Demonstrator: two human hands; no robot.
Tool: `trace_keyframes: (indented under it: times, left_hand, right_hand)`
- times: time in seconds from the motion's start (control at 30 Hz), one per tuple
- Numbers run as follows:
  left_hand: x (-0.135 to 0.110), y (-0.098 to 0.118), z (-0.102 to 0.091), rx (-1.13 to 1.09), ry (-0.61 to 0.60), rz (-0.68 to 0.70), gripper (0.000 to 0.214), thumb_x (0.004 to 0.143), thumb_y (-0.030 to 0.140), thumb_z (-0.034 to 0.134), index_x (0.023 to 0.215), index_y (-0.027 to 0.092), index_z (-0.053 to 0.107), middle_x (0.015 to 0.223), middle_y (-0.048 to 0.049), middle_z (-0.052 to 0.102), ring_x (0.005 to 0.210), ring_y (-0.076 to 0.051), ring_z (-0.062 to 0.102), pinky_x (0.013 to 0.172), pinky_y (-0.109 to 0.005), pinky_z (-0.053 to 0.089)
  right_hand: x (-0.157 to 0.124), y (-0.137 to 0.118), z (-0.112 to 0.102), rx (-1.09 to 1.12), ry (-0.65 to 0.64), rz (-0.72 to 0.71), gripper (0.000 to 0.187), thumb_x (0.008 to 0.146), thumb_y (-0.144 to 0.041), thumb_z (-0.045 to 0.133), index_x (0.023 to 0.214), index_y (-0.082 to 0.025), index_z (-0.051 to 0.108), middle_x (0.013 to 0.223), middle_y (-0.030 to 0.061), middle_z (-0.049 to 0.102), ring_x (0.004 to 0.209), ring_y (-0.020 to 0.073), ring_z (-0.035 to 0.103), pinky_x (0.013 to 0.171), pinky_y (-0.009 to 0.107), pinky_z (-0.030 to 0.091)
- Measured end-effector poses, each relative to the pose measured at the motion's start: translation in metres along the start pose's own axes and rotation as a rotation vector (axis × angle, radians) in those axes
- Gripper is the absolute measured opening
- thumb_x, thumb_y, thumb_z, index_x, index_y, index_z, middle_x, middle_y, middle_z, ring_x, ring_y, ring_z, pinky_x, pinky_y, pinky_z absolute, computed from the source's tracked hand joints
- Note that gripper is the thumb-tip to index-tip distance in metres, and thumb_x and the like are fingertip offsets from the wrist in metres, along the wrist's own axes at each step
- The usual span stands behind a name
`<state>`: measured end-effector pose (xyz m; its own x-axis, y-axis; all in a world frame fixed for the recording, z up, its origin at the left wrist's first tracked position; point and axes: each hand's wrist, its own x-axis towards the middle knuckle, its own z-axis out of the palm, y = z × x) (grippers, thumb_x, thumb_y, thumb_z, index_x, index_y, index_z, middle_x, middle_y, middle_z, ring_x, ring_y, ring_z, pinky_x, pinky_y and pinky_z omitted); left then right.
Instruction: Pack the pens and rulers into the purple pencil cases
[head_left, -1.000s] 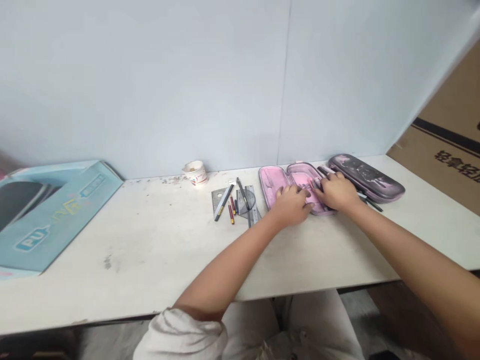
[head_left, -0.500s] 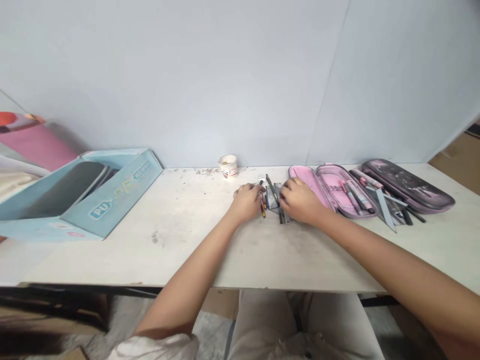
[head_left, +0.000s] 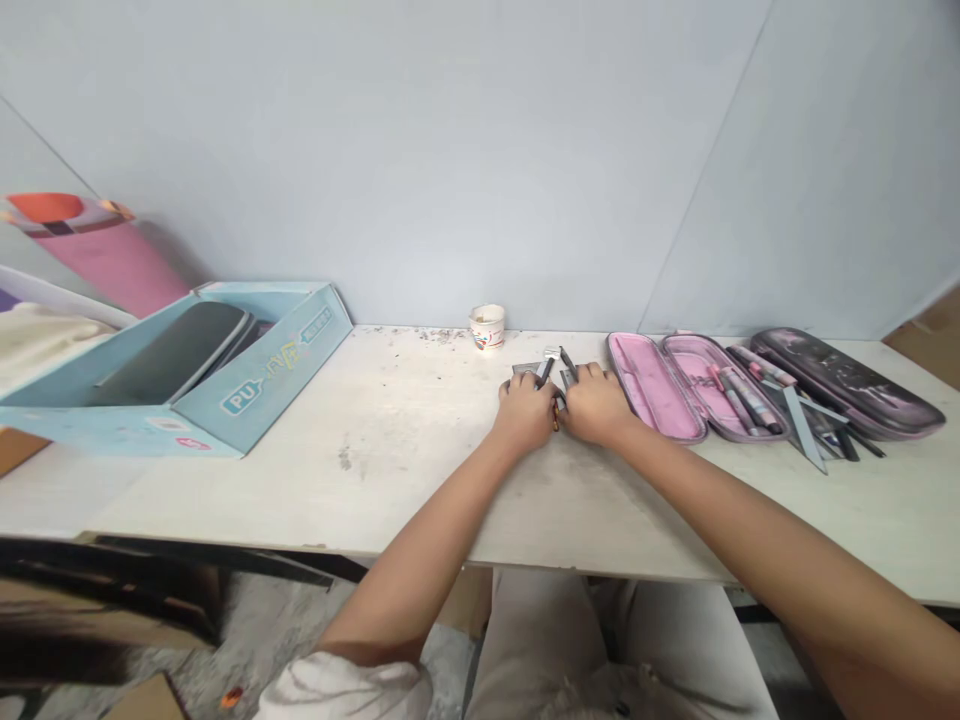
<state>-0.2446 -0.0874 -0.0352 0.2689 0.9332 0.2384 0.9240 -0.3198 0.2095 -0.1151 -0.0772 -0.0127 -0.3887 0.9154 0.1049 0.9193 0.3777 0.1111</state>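
My left hand (head_left: 527, 413) and my right hand (head_left: 594, 406) lie side by side on the white table (head_left: 390, 450), fingers curled over a small pile of pens, pencils and clear rulers (head_left: 551, 368). Only the far ends of the pile stick out beyond my fingers. Just right of my right hand lies an open pink pencil case (head_left: 679, 395) with several pens in its right half. A dark grey pencil case (head_left: 847, 390) lies further right, with more pens and a ruler (head_left: 801, 425) between the two cases.
A small paper cup (head_left: 487, 326) stands near the wall behind the pile. A light blue cardboard box (head_left: 247, 385) holding a dark flat object sits at the left. A pink roll leans at the far left. The pale wall runs along the table's back.
Both hands left the pink pencil case and moved left to the pile of pens and rulers, then closed in together over it. My view swung left.
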Motion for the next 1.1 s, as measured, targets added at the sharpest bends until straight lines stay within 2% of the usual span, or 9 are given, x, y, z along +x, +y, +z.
trace_keyframes:
  times: [0.13, 0.27, 0.4, 0.57, 0.7, 0.8, 0.87, 0.97, 1.1]
  left_hand:
    - [0.005, 0.008, -0.007, -0.141, 0.086, -0.088, 0.028, 0.085, 0.026, 0.037, 0.096, 0.018, 0.062, 0.102, -0.0110, 0.057, 0.101, -0.024, 0.049, 0.088, -0.039, 0.037]
    - [0.018, 0.028, -0.011, -0.562, 0.077, -0.226, 0.028, 0.082, 0.039, 0.046, 0.081, 0.016, 0.060, 0.072, -0.0034, 0.059, 0.072, -0.016, 0.055, 0.069, -0.027, 0.042]
    - [0.036, 0.062, -0.004, -0.944, 0.058, -0.285, 0.030, 0.073, 0.043, 0.056, 0.063, 0.015, 0.052, 0.055, 0.0030, 0.049, 0.056, -0.011, 0.048, 0.055, -0.022, 0.037]
    - [0.061, 0.119, 0.007, -1.145, -0.019, -0.199, 0.017, 0.074, 0.027, 0.057, 0.063, 0.014, 0.055, 0.059, 0.0010, 0.055, 0.058, -0.010, 0.050, 0.058, -0.021, 0.040]
    - [0.082, 0.171, 0.022, -1.266, -0.080, -0.158, 0.006, 0.076, 0.015, 0.052, 0.078, 0.014, 0.058, 0.069, -0.0013, 0.060, 0.064, -0.010, 0.055, 0.063, -0.021, 0.044]
    - [0.096, 0.205, 0.039, -1.294, -0.081, -0.167, 0.007, 0.079, 0.017, 0.050, 0.078, 0.013, 0.056, 0.071, -0.0020, 0.061, 0.065, -0.009, 0.057, 0.062, -0.021, 0.046]
    - [0.104, 0.219, 0.050, -1.296, -0.069, -0.168, 0.008, 0.080, 0.018, 0.050, 0.076, 0.014, 0.055, 0.072, -0.0028, 0.063, 0.069, -0.010, 0.059, 0.065, -0.022, 0.048]
    - [0.113, 0.226, 0.063, -1.315, -0.061, -0.186, 0.009, 0.081, 0.015, 0.048, 0.074, 0.014, 0.053, 0.071, -0.0038, 0.064, 0.070, -0.011, 0.062, 0.071, -0.025, 0.049]
    - [0.115, 0.213, 0.069, -1.282, -0.014, -0.167, 0.010, 0.081, 0.015, 0.046, 0.073, 0.015, 0.051, 0.073, -0.0055, 0.065, 0.072, -0.013, 0.064, 0.076, -0.030, 0.049]
  right_hand:
    - [-0.006, 0.009, -0.003, 0.029, 0.087, 0.044, 0.039, 0.078, -0.036, 0.045, 0.094, -0.008, 0.066, 0.103, 0.0207, 0.056, 0.102, 0.0302, 0.043, 0.082, 0.040, 0.033]
    - [-0.020, 0.026, -0.007, 0.124, 0.268, 0.067, 0.037, 0.079, -0.036, 0.043, 0.095, -0.008, 0.063, 0.100, 0.0174, 0.056, 0.100, 0.0287, 0.043, 0.083, 0.038, 0.033]
    - [-0.040, 0.051, -0.006, 0.192, 0.447, 0.052, 0.033, 0.082, -0.032, 0.042, 0.094, -0.008, 0.061, 0.098, 0.0158, 0.055, 0.097, 0.0273, 0.042, 0.084, 0.037, 0.032]
    - [-0.069, 0.102, 0.003, 0.180, 0.546, 0.149, 0.031, 0.085, -0.033, 0.039, 0.093, -0.011, 0.059, 0.100, 0.0144, 0.055, 0.097, 0.0271, 0.042, 0.085, 0.038, 0.031]
    - [-0.093, 0.149, 0.013, 0.154, 0.547, 0.244, 0.031, 0.086, -0.034, 0.038, 0.093, -0.012, 0.058, 0.103, 0.0150, 0.054, 0.100, 0.0272, 0.041, 0.087, 0.038, 0.030]
    - [-0.109, 0.178, 0.021, 0.141, 0.524, 0.306, 0.030, 0.085, -0.035, 0.039, 0.093, -0.013, 0.058, 0.103, 0.0150, 0.054, 0.101, 0.0278, 0.041, 0.085, 0.038, 0.031]
    - [-0.116, 0.192, 0.027, 0.128, 0.496, 0.344, 0.030, 0.085, -0.035, 0.040, 0.092, -0.014, 0.058, 0.102, 0.0148, 0.055, 0.100, 0.0282, 0.042, 0.082, 0.038, 0.033]
    - [-0.123, 0.204, 0.037, 0.110, 0.432, 0.382, 0.029, 0.084, -0.036, 0.040, 0.087, -0.015, 0.059, 0.098, 0.0143, 0.055, 0.098, 0.0286, 0.043, 0.079, 0.038, 0.034]
    - [-0.125, 0.211, 0.044, 0.088, 0.342, 0.404, 0.032, 0.083, -0.038, 0.040, 0.084, -0.014, 0.060, 0.096, 0.0151, 0.055, 0.098, 0.0294, 0.043, 0.078, 0.039, 0.035]
